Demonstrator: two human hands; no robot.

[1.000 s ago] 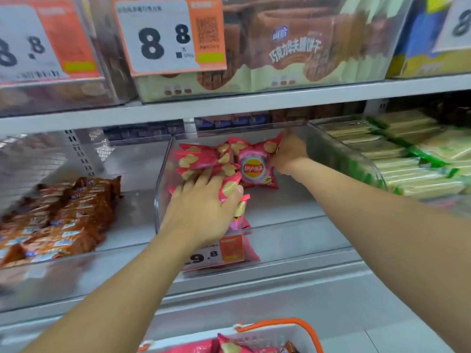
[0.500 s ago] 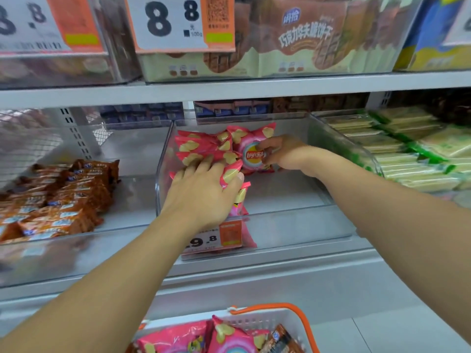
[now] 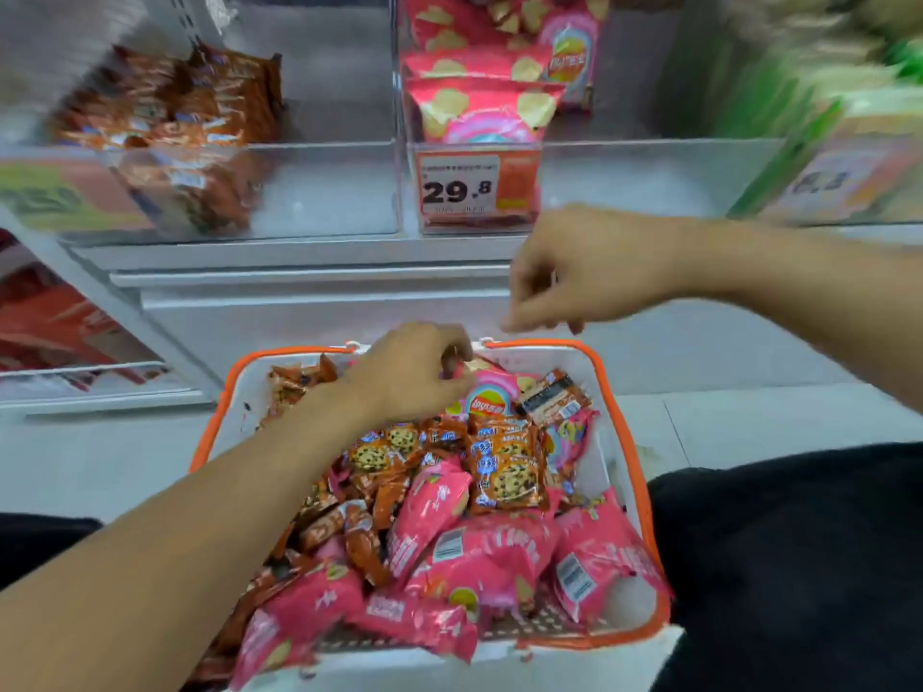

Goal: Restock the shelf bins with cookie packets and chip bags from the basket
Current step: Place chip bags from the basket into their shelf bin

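Now both your hands are out of the chip bin (image 3: 649, 182): your left hand (image 3: 414, 374) curls on a chip bag (image 3: 492, 392) in the basket (image 3: 617, 392), your right hand (image 3: 574, 277) hovers above, loosely curled, holding nothing.

Basket (image 3: 622, 432) on floor before shelf, holding chip bags (image 3: 474, 556) and cookie packets (image 3: 507, 472); above, cookie bin (image 3: 299, 192) left of chip bin (image 3: 624, 177).
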